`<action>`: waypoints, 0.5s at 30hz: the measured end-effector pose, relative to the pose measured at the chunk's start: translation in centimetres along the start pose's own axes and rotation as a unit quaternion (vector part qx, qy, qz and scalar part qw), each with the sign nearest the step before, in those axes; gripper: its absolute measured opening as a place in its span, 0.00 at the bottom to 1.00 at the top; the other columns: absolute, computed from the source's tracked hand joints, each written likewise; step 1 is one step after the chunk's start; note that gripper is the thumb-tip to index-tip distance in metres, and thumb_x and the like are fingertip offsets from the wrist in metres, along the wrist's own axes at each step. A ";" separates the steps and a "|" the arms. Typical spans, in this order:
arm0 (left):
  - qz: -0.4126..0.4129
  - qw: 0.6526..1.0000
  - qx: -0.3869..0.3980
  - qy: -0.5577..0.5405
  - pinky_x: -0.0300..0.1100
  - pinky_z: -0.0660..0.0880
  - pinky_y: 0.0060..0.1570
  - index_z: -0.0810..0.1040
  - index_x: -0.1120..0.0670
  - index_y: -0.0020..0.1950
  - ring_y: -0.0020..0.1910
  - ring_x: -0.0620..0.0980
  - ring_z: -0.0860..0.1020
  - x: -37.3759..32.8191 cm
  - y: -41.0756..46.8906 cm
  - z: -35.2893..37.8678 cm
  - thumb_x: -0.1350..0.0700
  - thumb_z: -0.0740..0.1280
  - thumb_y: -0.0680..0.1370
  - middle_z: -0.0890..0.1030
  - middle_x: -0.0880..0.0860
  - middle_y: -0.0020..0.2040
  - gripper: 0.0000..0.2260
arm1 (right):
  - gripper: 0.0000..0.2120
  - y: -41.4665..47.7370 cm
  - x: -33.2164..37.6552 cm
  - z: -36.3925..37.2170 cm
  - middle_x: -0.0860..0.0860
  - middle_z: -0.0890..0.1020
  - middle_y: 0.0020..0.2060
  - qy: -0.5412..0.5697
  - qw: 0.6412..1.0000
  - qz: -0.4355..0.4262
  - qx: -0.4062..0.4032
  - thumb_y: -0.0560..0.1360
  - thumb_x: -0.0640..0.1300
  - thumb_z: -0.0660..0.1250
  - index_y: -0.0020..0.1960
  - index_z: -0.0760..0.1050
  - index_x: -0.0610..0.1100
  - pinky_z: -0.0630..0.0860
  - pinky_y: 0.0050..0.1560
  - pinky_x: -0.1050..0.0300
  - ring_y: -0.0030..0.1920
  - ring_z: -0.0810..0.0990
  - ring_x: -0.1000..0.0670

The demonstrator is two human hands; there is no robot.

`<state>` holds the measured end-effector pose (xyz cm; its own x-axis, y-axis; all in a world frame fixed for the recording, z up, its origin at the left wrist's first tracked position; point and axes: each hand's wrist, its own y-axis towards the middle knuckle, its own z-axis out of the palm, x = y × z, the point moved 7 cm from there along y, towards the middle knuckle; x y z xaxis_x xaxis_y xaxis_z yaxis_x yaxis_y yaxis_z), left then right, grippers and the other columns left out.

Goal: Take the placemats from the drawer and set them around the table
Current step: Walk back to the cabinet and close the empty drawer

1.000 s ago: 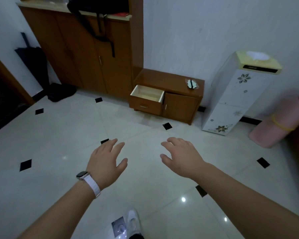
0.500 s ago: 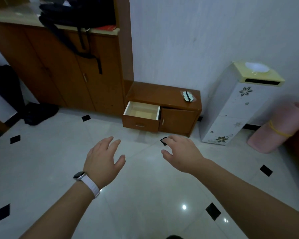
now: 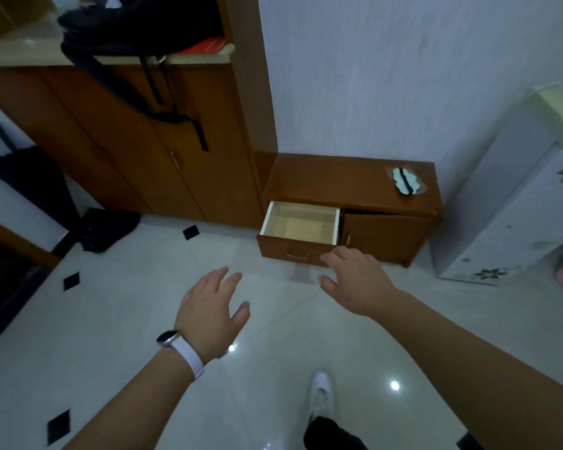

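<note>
A low wooden cabinet (image 3: 355, 180) stands against the wall, its left drawer (image 3: 301, 224) pulled out. The drawer's pale inside shows no placemats. My right hand (image 3: 358, 280) is stretched out, fingers spread, its fingertips just in front of the drawer's front panel and holding nothing. My left hand (image 3: 212, 313), with a white watch on the wrist, hovers open over the floor, lower and to the left of the drawer. No table is in view.
A tall wooden cupboard (image 3: 127, 141) with a dark bag (image 3: 137, 30) on top stands left of the drawer. A white floral water dispenser (image 3: 514, 203) stands at the right. A small packet (image 3: 405, 180) lies on the low cabinet. A dark umbrella (image 3: 30, 177) leans at the left.
The view has moved closer to the low cabinet, so the open drawer looks larger. Both hands have stayed stretched out and empty, with the right hand now near the drawer front.
</note>
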<state>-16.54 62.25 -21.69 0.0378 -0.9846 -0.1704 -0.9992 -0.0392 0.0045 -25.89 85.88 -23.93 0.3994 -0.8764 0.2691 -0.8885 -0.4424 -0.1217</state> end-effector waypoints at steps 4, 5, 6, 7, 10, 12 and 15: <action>-0.007 1.000 0.000 0.013 0.56 0.74 0.59 0.76 0.54 0.66 0.63 0.60 0.75 1.1 6.3 -0.9 0.39 0.55 0.72 0.77 0.58 0.65 0.30 | 0.23 6.4 -1.3 -1.1 0.51 0.74 0.65 0.005 1.000 -0.016 0.004 0.80 0.56 0.57 0.72 0.68 0.50 0.67 0.63 0.49 0.65 0.71 0.48; -0.008 1.000 0.002 0.009 0.56 0.73 0.59 0.76 0.54 0.66 0.63 0.60 0.75 1.3 7.7 -1.0 0.39 0.55 0.72 0.77 0.58 0.65 0.30 | 0.22 7.7 -1.7 -1.4 0.51 0.74 0.65 0.000 1.000 -0.018 0.005 0.80 0.56 0.57 0.71 0.69 0.50 0.67 0.63 0.49 0.64 0.72 0.48; -0.008 1.000 0.008 0.007 0.56 0.73 0.59 0.76 0.54 0.67 0.64 0.59 0.75 1.4 9.0 -0.8 0.39 0.55 0.72 0.76 0.58 0.66 0.30 | 0.22 8.8 -2.1 -1.7 0.51 0.74 0.64 -0.005 1.000 -0.017 0.006 0.80 0.56 0.57 0.70 0.70 0.50 0.68 0.62 0.49 0.63 0.72 0.48; -0.005 1.000 0.016 0.006 0.55 0.73 0.60 0.75 0.54 0.67 0.64 0.59 0.74 1.5 10.1 -0.5 0.39 0.55 0.72 0.76 0.58 0.66 0.30 | 0.21 9.8 -2.5 -1.8 0.51 0.75 0.64 -0.007 1.000 -0.015 0.007 0.80 0.57 0.57 0.69 0.70 0.50 0.68 0.62 0.49 0.63 0.72 0.48; 0.021 0.999 0.036 0.006 0.55 0.72 0.60 0.74 0.53 0.68 0.65 0.59 0.74 1.6 13.0 0.6 0.39 0.54 0.72 0.75 0.58 0.67 0.30 | 0.20 11.9 -3.4 -1.6 0.51 0.74 0.63 -0.012 1.000 -0.010 0.014 0.79 0.57 0.57 0.68 0.70 0.51 0.68 0.61 0.50 0.62 0.72 0.48; 0.037 0.998 0.054 0.007 0.54 0.72 0.62 0.73 0.53 0.69 0.66 0.59 0.73 1.8 15.1 1.4 0.39 0.54 0.72 0.74 0.58 0.68 0.30 | 0.20 13.3 -4.0 -1.1 0.51 0.75 0.62 -0.013 1.000 -0.004 0.022 0.79 0.57 0.57 0.68 0.71 0.50 0.69 0.61 0.49 0.62 0.72 0.48; 0.052 0.996 0.079 0.003 0.55 0.72 0.62 0.73 0.53 0.70 0.67 0.58 0.72 2.8 18.0 2.7 0.40 0.55 0.73 0.73 0.58 0.69 0.29 | 0.21 14.7 -5.0 -0.3 0.51 0.75 0.61 -0.003 0.999 0.019 0.034 0.79 0.57 0.57 0.68 0.70 0.51 0.69 0.61 0.49 0.62 0.73 0.48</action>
<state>-34.46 59.26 -24.72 -0.0658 -0.9831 -0.1706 -0.9871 0.0892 -0.1330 -41.03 83.77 -26.80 0.3676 -0.8937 0.2574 -0.8858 -0.4207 -0.1957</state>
